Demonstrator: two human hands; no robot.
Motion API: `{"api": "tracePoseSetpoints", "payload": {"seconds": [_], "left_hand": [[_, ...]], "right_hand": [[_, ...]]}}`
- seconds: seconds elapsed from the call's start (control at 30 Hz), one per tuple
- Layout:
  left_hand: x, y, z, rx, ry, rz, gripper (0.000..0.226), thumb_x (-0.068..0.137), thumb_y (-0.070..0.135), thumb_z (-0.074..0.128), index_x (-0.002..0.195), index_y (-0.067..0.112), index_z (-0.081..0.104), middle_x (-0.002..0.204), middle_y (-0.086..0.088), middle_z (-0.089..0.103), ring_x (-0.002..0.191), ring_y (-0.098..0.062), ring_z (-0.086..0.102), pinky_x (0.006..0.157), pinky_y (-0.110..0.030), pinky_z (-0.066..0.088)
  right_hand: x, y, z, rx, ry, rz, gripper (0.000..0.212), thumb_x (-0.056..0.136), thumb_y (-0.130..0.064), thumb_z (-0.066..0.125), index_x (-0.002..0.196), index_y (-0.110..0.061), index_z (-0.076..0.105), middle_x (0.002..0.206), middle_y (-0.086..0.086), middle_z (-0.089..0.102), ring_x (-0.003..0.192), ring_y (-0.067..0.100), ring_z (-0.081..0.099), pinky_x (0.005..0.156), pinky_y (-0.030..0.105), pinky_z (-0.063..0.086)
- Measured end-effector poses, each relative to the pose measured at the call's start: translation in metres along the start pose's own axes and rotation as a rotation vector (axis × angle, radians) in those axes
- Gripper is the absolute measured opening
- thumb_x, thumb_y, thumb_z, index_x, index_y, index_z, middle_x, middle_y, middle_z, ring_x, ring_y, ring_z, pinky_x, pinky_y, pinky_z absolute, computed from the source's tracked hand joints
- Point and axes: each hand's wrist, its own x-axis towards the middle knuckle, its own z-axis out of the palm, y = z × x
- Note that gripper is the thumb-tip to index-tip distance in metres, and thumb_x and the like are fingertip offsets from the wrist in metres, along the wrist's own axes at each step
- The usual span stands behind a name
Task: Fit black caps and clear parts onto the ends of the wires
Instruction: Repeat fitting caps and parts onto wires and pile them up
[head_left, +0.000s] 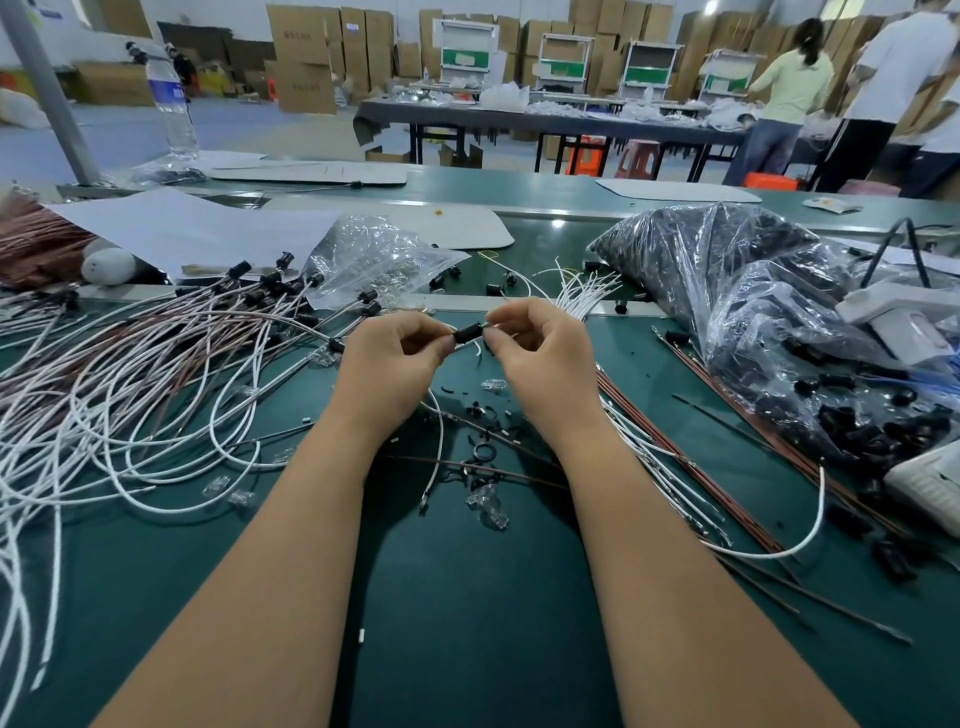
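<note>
My left hand (397, 353) pinches a small black cap (467, 332) above the green table (467, 597). Just to its right, my right hand (540, 353) pinches the end of a white wire (439, 421) at the cap's right end; a clear part there is too small to make out. The white wire droops down between my wrists. A pile of white and brown wires fitted with black caps (156, 374) lies to the left. Loose clear parts (485, 504) and black bits lie on the table below my hands.
A clear bag of clear parts (374, 254) lies behind my left hand. A big bag of black caps (737, 280) spills at the right. Bare brown wires (691, 462) lie right of my right arm. A water bottle (171, 98) stands far left. People work in the background.
</note>
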Motion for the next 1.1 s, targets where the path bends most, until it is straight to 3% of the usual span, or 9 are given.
{"api": "tracePoseSetpoints", "payload": {"seconds": [0.2, 0.4, 0.53, 0.63, 0.8, 0.93, 1.1], "left_hand": [[0.0008, -0.0015, 0.0019, 0.021, -0.038, 0.000, 0.009, 0.087, 0.012, 0.067, 0.083, 0.019, 0.067, 0.073, 0.001, 0.066, 0.065, -0.009, 0.057, 0.059, -0.009, 0.043], [0.0022, -0.0019, 0.0030, 0.008, -0.009, 0.049, 0.006, 0.084, 0.010, 0.071, 0.085, 0.015, 0.067, 0.074, 0.001, 0.066, 0.068, -0.012, 0.059, 0.067, -0.023, 0.049], [0.0032, -0.0060, 0.0019, 0.035, 0.013, 0.068, 0.010, 0.084, 0.008, 0.072, 0.085, 0.015, 0.066, 0.072, -0.001, 0.064, 0.063, -0.007, 0.055, 0.062, -0.016, 0.045], [0.0030, -0.0090, 0.0028, 0.056, 0.015, 0.069, 0.010, 0.085, 0.008, 0.070, 0.086, 0.017, 0.066, 0.072, -0.008, 0.065, 0.061, -0.014, 0.055, 0.058, -0.020, 0.044], [0.0022, -0.0078, 0.0027, 0.161, 0.044, 0.163, 0.009, 0.084, 0.010, 0.071, 0.088, 0.017, 0.069, 0.076, 0.000, 0.063, 0.069, -0.011, 0.059, 0.062, -0.011, 0.044], [0.0015, -0.0055, 0.0039, 0.237, 0.058, 0.255, 0.009, 0.082, 0.010, 0.073, 0.091, 0.009, 0.071, 0.086, 0.000, 0.061, 0.080, -0.014, 0.059, 0.075, -0.022, 0.048], [-0.0013, -0.0022, 0.0065, 0.249, 0.064, 0.251, 0.008, 0.082, 0.012, 0.073, 0.088, 0.011, 0.070, 0.080, 0.002, 0.062, 0.071, -0.012, 0.055, 0.069, -0.025, 0.047]], "right_hand": [[-0.0020, 0.0002, -0.0031, -0.100, 0.023, -0.098, 0.006, 0.083, -0.013, 0.072, 0.085, -0.019, 0.071, 0.071, -0.005, 0.066, 0.063, 0.006, 0.059, 0.059, 0.021, 0.050], [-0.0019, -0.0024, -0.0054, -0.063, 0.038, -0.102, 0.007, 0.084, -0.008, 0.070, 0.084, -0.014, 0.073, 0.075, -0.003, 0.069, 0.068, 0.010, 0.063, 0.066, 0.026, 0.054], [-0.0014, -0.0028, -0.0065, -0.046, 0.064, -0.063, 0.010, 0.085, -0.008, 0.069, 0.083, -0.016, 0.074, 0.072, -0.009, 0.068, 0.065, 0.005, 0.060, 0.065, 0.023, 0.053], [-0.0005, -0.0038, -0.0073, 0.004, 0.082, -0.015, 0.013, 0.085, -0.008, 0.069, 0.080, -0.019, 0.072, 0.069, -0.010, 0.066, 0.062, 0.004, 0.058, 0.063, 0.023, 0.053], [0.0003, -0.0062, -0.0079, 0.131, 0.100, 0.046, 0.018, 0.083, -0.008, 0.073, 0.076, -0.024, 0.071, 0.069, -0.004, 0.068, 0.063, 0.010, 0.060, 0.066, 0.028, 0.055], [-0.0001, -0.0059, -0.0051, 0.178, 0.060, 0.068, 0.024, 0.083, -0.002, 0.070, 0.073, -0.024, 0.068, 0.066, -0.005, 0.066, 0.062, 0.012, 0.063, 0.070, 0.031, 0.058], [-0.0011, -0.0051, -0.0018, 0.163, 0.013, 0.042, 0.027, 0.085, -0.001, 0.068, 0.073, -0.025, 0.067, 0.068, -0.004, 0.067, 0.066, 0.015, 0.067, 0.074, 0.040, 0.059]]}}
